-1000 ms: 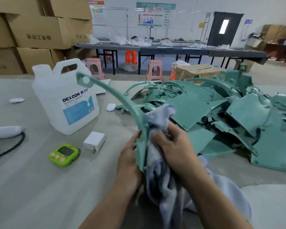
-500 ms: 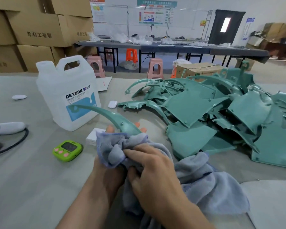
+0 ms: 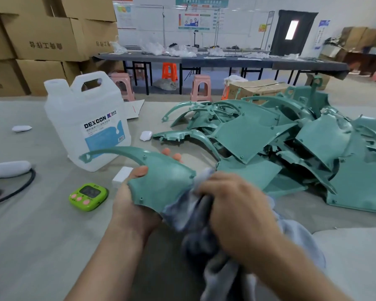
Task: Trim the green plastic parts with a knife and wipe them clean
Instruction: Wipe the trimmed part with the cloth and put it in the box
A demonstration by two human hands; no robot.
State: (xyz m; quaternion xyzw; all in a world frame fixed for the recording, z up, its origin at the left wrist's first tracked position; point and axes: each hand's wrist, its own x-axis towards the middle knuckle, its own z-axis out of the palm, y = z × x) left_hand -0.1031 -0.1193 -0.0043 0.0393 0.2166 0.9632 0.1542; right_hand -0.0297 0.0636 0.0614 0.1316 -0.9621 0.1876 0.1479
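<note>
As left hand (image 3: 131, 206) grips green part (image 3: 162, 181), cloth (image 3: 179, 213) touching

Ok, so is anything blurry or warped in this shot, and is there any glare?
Head view: the right hand and grey cloth are smeared by motion blur, while the left hand and the green part it holds look fairly sharp. Head view: the wide lens bows the far long table. Head view: the door window is blown out, and the light elsewhere is soft with faint shadows.
</note>
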